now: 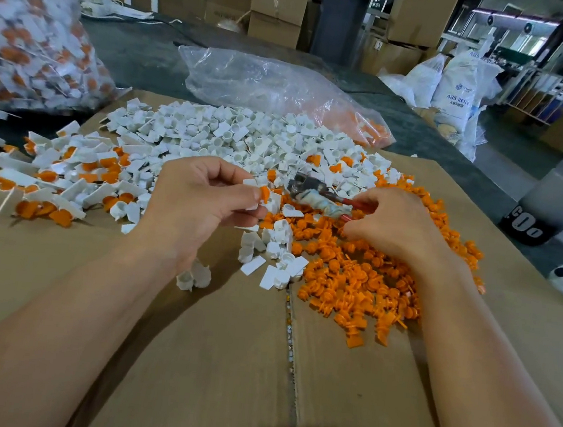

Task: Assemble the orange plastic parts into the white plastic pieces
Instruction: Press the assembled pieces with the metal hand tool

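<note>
Cardboard: flattened box covering the work surface right under both forearms, with a seam running up the middle. Everything loose sits on it.
Big bag: far left at the back, clear plastic, stuffed with white-and-orange pieces.
Clear bag: lying pretty flat behind the piles, with a bit of orange showing in its right end.
Sacks: white ones on the floor off to the right, one printed "ABS RESIN".
White pile: a big spread of loose white plastic pieces across the middle back of the cardboard, with a few strays trailing down between the hands.
Orange pile: loose orange parts on the right side, touching the white pile where they meet.
Finished ones: scattered on the left, white pieces with orange already in them.
Left hand: raised over the near edge of the white pile, thumb and fingers pinching one piece.
Right hand: knuckles up, fingers curled down into the orange pile right by the tool's red handles. Honestly can't tell if it's got hold of anything.
Tool: plier-looking thing lying between the hands, metal head, rag-wrapped middle, red handles.
Held piece: a white piece with an orange part in it, at the left fingertips.
</note>
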